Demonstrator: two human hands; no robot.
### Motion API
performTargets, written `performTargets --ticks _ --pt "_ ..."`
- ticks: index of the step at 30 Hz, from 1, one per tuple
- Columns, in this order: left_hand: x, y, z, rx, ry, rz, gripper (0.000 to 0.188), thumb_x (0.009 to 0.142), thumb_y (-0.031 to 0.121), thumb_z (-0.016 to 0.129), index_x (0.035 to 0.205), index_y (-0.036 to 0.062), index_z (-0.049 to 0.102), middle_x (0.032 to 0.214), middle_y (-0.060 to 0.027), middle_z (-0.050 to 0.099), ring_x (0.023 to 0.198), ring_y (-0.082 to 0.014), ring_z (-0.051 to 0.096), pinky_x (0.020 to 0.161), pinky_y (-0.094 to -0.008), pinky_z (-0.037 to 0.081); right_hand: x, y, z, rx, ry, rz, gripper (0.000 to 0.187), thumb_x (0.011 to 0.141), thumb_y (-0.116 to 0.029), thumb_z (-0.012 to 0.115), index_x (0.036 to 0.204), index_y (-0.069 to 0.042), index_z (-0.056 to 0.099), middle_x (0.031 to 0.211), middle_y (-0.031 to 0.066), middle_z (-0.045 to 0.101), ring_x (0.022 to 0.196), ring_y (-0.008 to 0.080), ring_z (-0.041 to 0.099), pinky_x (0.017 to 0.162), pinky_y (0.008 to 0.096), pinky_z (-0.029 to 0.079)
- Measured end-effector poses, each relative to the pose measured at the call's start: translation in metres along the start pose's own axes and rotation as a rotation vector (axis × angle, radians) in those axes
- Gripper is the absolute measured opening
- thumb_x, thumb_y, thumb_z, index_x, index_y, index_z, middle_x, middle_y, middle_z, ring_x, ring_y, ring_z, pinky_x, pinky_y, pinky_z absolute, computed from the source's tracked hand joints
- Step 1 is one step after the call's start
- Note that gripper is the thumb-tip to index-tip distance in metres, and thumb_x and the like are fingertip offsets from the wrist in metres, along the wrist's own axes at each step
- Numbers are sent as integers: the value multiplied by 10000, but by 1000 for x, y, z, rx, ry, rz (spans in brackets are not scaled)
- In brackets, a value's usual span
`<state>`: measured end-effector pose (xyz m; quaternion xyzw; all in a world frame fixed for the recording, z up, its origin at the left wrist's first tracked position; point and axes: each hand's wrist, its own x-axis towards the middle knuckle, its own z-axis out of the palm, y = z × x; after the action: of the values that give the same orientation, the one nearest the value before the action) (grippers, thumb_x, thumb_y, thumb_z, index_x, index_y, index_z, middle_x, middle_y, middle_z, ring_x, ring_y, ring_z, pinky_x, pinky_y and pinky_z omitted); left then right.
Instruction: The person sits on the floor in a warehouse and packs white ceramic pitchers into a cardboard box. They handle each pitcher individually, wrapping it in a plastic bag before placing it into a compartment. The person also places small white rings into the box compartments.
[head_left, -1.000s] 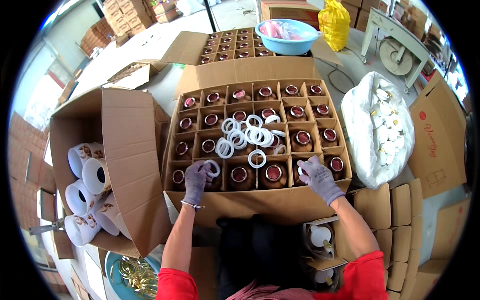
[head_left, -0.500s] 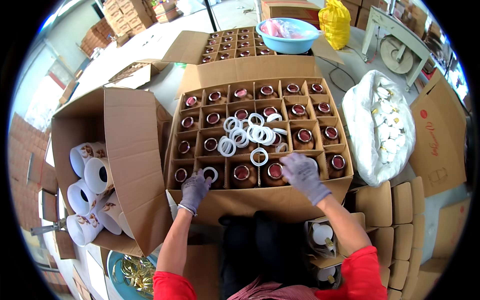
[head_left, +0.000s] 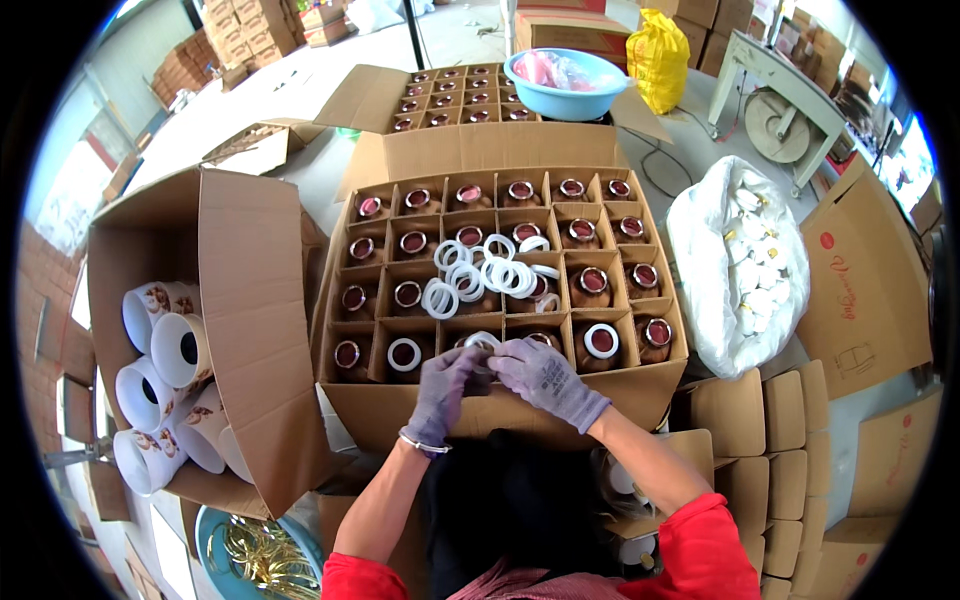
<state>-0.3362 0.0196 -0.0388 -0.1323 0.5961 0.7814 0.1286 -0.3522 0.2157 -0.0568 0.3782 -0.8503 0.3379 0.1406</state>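
Note:
Both grey-gloved hands meet over the front row of a divided cardboard carton. My left hand and my right hand have their fingers closed at a white plastic ring, held at the mouth of a front-row bottle; the fingertips partly hide it. Brown glass bottles with silvery rims and dark red mouths stand upright in the compartments. One ringed bottle is left of my hands, another ringed bottle right of them. Loose white rings lie heaped over the middle dividers.
At left, an open carton holds white patterned cylinders above a blue basin of gold-coloured strips. A white sack of white parts stands right. Behind is another bottle carton with a light-blue bowl. Cardboard dividers stand front right.
My hands have come together at the front middle, the left moving right and the right moving left. The ring lying near the front dividers has left its spot. The view has shifted slightly.

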Motion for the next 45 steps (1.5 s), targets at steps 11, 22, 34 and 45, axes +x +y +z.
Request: performTargets --ticks 11,22,34,45 --pt "30 3 -211 1929 334 340 318 895 19 512 1201 36 598 1195 -163 574 1091 -359 582 924 -475 486 9 129 -21 -110 144 409 172 839 -146 635 963 -43 694 985 172 657 958 352 640 870 434 510" --pt "35 -13 -222 1426 312 581 363 920 120 605 1263 7 563 1310 -253 536 1170 -428 544 985 -482 466 23 151 -30 -273 -212 456 239 806 -212 725 1003 -76 721 1035 171 633 977 345 643 868 433 522" --pt "61 28 -126 1723 390 668 148 893 238 622 931 95 632 953 -113 634 949 -315 611 774 -458 498 26 130 5 -687 -141 577 337 699 -403 831 866 -120 759 1127 38 544 1036 276 547 852 450 456" --pt "103 5 -70 989 339 550 184 932 235 635 976 65 689 843 -183 657 818 -363 650 733 -456 499 4 98 -66 514 109 708 150 960 -170 640 911 -41 581 857 19 627 806 136 610 731 307 488"
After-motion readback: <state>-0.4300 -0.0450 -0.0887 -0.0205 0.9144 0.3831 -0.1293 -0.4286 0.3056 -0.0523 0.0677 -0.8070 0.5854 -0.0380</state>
